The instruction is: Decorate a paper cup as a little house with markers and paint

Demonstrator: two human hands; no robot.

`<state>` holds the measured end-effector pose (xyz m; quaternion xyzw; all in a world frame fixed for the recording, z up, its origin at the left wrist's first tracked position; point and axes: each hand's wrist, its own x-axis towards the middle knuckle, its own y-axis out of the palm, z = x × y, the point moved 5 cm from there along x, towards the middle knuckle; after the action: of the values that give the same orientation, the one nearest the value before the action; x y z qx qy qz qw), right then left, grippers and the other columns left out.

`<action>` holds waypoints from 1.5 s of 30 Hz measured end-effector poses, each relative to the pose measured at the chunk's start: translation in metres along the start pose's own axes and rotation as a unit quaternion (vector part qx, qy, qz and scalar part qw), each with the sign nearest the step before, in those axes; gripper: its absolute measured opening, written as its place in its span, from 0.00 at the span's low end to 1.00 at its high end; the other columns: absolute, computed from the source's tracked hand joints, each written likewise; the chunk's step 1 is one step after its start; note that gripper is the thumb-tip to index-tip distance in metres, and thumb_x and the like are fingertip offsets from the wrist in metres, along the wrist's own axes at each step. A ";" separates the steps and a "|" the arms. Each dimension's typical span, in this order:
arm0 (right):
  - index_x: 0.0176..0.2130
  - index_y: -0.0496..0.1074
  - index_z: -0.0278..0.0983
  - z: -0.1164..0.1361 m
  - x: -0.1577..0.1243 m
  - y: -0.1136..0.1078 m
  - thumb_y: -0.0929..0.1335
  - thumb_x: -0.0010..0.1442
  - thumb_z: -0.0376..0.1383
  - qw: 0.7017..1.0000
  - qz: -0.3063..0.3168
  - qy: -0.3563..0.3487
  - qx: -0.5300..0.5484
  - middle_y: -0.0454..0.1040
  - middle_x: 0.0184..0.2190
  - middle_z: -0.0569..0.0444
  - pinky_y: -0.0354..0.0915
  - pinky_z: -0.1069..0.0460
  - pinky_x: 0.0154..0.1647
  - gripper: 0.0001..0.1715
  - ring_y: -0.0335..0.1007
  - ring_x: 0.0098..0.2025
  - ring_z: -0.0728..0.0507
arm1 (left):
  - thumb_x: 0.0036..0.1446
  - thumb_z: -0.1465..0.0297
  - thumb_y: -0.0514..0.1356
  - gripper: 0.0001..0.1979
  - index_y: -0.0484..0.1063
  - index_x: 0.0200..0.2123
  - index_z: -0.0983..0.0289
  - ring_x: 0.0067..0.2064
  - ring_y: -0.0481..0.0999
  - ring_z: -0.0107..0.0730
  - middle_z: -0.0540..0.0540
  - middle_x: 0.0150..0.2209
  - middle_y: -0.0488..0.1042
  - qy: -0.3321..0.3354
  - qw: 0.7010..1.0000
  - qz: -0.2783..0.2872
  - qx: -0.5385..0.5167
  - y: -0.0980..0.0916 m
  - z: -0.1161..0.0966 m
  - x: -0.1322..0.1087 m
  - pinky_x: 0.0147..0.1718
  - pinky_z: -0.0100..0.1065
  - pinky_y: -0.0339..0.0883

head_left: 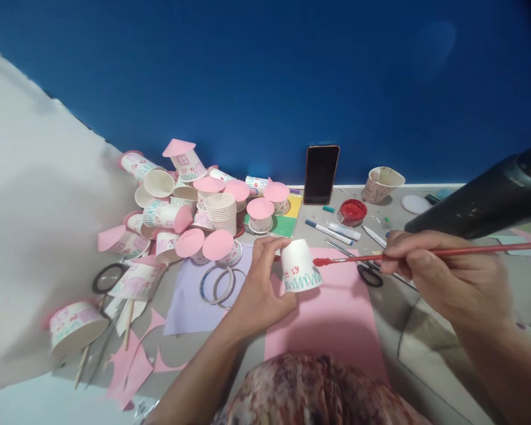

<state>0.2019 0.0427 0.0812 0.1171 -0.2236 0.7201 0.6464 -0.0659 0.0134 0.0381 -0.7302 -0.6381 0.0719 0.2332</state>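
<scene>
My left hand [268, 280] grips a white paper cup [297, 260] turned upside down, with green scribbled grass and small red flowers near its rim. Between the fingers of my right hand [438, 274] is a red-handled paintbrush [469, 250]. Its red-loaded tip [322, 262] is at the cup's right side; whether it touches the wall I cannot tell. Beneath the cup lies a pink paper sheet [336, 321]. Behind my right hand, an open jar of red paint [352, 211] stands on the table.
Decorated cups with pink paper cone roofs [179, 149] crowd the left, around a stack of plain cups [221, 211]. A phone [321, 175] leans on the blue wall. Scissors [370, 275], markers [328, 232], a used cup [383, 183] and a black cylinder [478, 195] are at right; bangles [216, 288] lie on purple paper.
</scene>
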 end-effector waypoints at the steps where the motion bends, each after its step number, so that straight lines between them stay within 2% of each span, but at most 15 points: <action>1: 0.41 0.84 0.43 0.000 -0.001 0.001 0.72 0.71 0.37 1.000 0.008 -0.003 -0.009 0.82 0.26 0.53 0.72 0.53 0.24 0.08 0.77 0.28 0.44 | 0.48 0.79 0.66 0.38 0.65 0.62 0.56 0.66 0.67 0.53 0.60 0.59 0.64 0.001 1.000 0.000 0.003 0.001 0.000 0.000 0.64 0.53 0.67; 5: 0.42 0.82 0.44 0.000 -0.003 0.005 0.70 0.72 0.37 0.998 0.046 -0.016 -0.031 0.82 0.27 0.55 0.73 0.52 0.27 0.08 0.77 0.30 0.44 | 0.47 0.80 0.64 0.39 0.64 0.63 0.55 0.64 0.69 0.50 0.58 0.59 0.65 0.002 1.000 0.003 0.014 0.003 -0.001 0.000 0.62 0.51 0.70; 9: 0.42 0.82 0.45 0.001 -0.002 0.009 0.69 0.73 0.35 0.997 0.065 -0.027 -0.036 0.82 0.28 0.56 0.74 0.52 0.33 0.10 0.79 0.33 0.45 | 0.48 0.78 0.66 0.37 0.64 0.62 0.55 0.64 0.68 0.51 0.59 0.59 0.65 -0.009 1.000 0.009 0.019 0.005 -0.004 -0.001 0.63 0.53 0.69; 13: 0.42 0.81 0.45 0.004 -0.001 0.012 0.69 0.73 0.33 0.996 0.079 -0.033 -0.027 0.82 0.28 0.57 0.73 0.52 0.32 0.10 0.79 0.33 0.45 | 0.48 0.77 0.66 0.37 0.64 0.62 0.55 0.65 0.68 0.51 0.59 0.58 0.64 -0.012 1.000 0.024 0.004 0.008 -0.005 -0.002 0.63 0.53 0.69; 22: 0.44 0.81 0.44 0.009 -0.002 0.015 0.69 0.73 0.32 0.992 0.110 -0.059 -0.014 0.82 0.29 0.56 0.73 0.50 0.34 0.10 0.78 0.33 0.44 | 0.47 0.78 0.65 0.38 0.64 0.63 0.55 0.65 0.67 0.51 0.59 0.59 0.64 0.008 1.000 0.014 0.008 0.007 -0.002 -0.003 0.63 0.54 0.68; 32: 0.42 0.80 0.43 0.011 0.000 0.015 0.69 0.72 0.30 0.990 0.121 -0.065 -0.030 0.82 0.29 0.57 0.73 0.52 0.33 0.10 0.78 0.32 0.46 | 0.51 0.75 0.68 0.36 0.64 0.62 0.55 0.63 0.68 0.49 0.58 0.59 0.65 0.011 1.000 0.019 -0.013 0.008 -0.005 -0.002 0.62 0.51 0.69; 38: 0.43 0.81 0.43 0.014 0.001 0.009 0.69 0.72 0.29 0.994 0.088 -0.066 -0.019 0.82 0.29 0.56 0.74 0.52 0.32 0.11 0.79 0.33 0.45 | 0.48 0.77 0.67 0.37 0.65 0.62 0.55 0.65 0.68 0.50 0.58 0.59 0.65 0.006 1.000 0.019 -0.020 0.008 -0.004 -0.002 0.63 0.52 0.68; 45: 0.40 0.81 0.42 0.016 0.003 0.012 0.70 0.71 0.30 0.990 0.117 -0.068 -0.031 0.82 0.29 0.56 0.73 0.53 0.32 0.10 0.79 0.32 0.46 | 0.48 0.77 0.67 0.37 0.65 0.62 0.54 0.64 0.69 0.50 0.58 0.59 0.65 0.006 0.999 0.023 -0.024 0.009 -0.003 -0.002 0.63 0.52 0.68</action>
<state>0.1874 0.0369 0.0942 0.1192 -0.3013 0.7740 0.5440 -0.0569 0.0098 0.0359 -0.7503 -0.6216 0.0577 0.2178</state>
